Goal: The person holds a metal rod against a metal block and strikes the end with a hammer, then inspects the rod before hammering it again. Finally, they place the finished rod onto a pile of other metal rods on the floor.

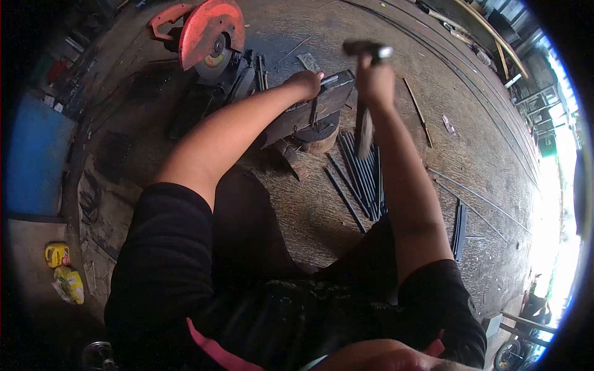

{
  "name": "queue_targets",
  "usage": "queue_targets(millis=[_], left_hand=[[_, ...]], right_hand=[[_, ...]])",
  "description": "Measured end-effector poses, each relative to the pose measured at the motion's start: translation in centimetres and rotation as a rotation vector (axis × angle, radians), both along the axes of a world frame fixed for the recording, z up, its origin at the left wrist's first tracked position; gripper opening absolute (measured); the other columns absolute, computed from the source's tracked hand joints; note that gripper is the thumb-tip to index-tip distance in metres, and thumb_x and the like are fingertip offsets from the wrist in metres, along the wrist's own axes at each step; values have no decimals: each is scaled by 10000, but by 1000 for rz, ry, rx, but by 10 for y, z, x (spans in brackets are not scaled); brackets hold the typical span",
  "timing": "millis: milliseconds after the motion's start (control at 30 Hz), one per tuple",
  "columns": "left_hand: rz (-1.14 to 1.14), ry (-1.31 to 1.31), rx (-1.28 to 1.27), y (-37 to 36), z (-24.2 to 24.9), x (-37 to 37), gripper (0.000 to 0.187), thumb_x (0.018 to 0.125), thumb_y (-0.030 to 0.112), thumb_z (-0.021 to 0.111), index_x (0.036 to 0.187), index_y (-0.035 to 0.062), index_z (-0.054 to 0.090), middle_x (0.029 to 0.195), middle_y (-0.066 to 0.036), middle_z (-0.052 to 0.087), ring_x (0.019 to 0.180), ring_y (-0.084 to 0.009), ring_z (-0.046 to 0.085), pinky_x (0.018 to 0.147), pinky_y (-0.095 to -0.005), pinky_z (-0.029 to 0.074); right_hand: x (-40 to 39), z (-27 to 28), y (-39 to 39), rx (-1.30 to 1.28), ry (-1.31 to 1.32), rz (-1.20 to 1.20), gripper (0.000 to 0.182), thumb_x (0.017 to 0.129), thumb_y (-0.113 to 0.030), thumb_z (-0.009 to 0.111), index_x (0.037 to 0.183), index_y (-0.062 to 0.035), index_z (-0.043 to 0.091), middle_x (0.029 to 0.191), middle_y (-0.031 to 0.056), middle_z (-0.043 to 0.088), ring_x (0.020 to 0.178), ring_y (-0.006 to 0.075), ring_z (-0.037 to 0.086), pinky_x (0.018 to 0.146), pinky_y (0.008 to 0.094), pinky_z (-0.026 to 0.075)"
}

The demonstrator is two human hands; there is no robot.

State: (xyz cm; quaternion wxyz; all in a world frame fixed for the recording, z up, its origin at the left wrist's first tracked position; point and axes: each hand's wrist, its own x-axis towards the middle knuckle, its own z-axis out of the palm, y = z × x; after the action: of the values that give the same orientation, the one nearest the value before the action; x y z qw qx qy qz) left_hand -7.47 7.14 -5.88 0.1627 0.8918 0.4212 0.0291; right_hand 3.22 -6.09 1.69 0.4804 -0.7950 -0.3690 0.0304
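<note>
My right hand (375, 80) grips a hammer (364, 133) close below its head, the handle hanging down past my wrist. My left hand (305, 85) is closed at the upper edge of a dark metal plate (309, 111), its fingers mostly turned away; what it grips there is too small to name. A short rod (331, 80) lies along the plate beside my left fingers. Under the plate stands a round wooden block (322, 141). Several dark metal rods (361, 176) lie fanned out on the ground below the hammer.
A red cut-off saw (212, 37) stands at the upper left. Long thin rods (458, 68) cross the ground at the right, with a rod bundle (460, 229) nearer. A blue panel (37, 157) and yellow containers (57, 255) are at the far left.
</note>
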Motion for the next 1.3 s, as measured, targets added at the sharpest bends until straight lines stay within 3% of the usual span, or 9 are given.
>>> queue_targets(millis=[133, 400, 567, 633, 700, 733, 767, 900, 1300], left_hand=[[19, -92, -203, -27, 51, -27, 411, 946, 280, 408, 1019, -52, 639, 931, -268, 661, 858, -370, 670, 749, -460, 498], [58, -326, -640, -12, 68, -31, 458, 995, 420, 361, 837, 28, 537, 628, -68, 508, 465, -173, 459, 422, -338, 374], [-72, -607, -1266, -36, 106, -46, 368, 1002, 411, 338, 837, 104, 456, 572, 38, 350, 450, -62, 297, 378, -224, 241], [-185, -730, -1442, -47, 118, -49, 295, 1000, 354, 345, 855, 126, 465, 564, 53, 317, 439, -58, 271, 366, -214, 222], [-322, -722, -1517, -58, 129, -52, 267, 986, 346, 373, 865, 130, 473, 550, 52, 305, 431, -59, 268, 359, -218, 207], [-363, -726, -1548, -69, 136, -56, 291, 992, 372, 366, 866, 130, 468, 547, 51, 301, 427, -61, 263, 362, -220, 205], [-410, -734, -1572, -79, 146, -59, 315, 998, 399, 359, 867, 131, 463, 544, 49, 297, 423, -63, 258, 364, -222, 204], [-382, -868, -1484, -128, 190, -85, 415, 1006, 479, 290, 917, 121, 481, 554, 35, 311, 437, -75, 273, 387, -226, 231], [-349, -1098, -1596, -181, 205, -157, 411, 988, 471, 391, 915, 81, 497, 735, -14, 462, 645, -103, 450, 542, -236, 381]], right_hand=[[15, -36, 1, -271, 45, 14, 641, 872, -578, 499, 1006, 32, 643, 713, 148, 651, 613, 250, 664, 616, 366, 530], [32, -39, -30, -145, 623, 201, 555, 818, -624, 579, 859, -74, 638, 613, 33, 516, 471, 143, 483, 440, 308, 412], [3, -13, -86, -663, 584, 382, 527, 860, -548, 584, 1030, -56, 664, 1024, 123, 635, 958, 225, 557, 806, 388, 450], [12, -91, -85, -779, 567, 479, 364, 800, -421, 669, 930, -82, 683, 742, 80, 589, 702, 177, 566, 612, 368, 466], [23, -162, -85, -937, -237, 1253, 485, 853, -488, 631, 1110, -79, 670, 1158, 142, 615, 1051, 286, 530, 930, 428, 398], [39, -294, -69, -1020, 425, 943, 408, 820, -403, 692, 1086, -94, 694, 1244, 150, 574, 1090, 291, 539, 949, 433, 401], [-15, -173, -90, -1331, 282, 803, 472, 810, -384, 700, 1168, -81, 644, 1254, 197, 552, 1075, 322, 554, 893, 455, 442], [-73, -172, -104, -1381, 487, 838, 405, 774, -290, 750, 1055, -15, 653, 808, 142, 625, 669, 211, 559, 562, 376, 458], [-96, -188, -95, -1488, -58, 1261, 530, 856, -357, 643, 1268, -48, 516, 971, 196, 631, 838, 282, 624, 703, 422, 485]])
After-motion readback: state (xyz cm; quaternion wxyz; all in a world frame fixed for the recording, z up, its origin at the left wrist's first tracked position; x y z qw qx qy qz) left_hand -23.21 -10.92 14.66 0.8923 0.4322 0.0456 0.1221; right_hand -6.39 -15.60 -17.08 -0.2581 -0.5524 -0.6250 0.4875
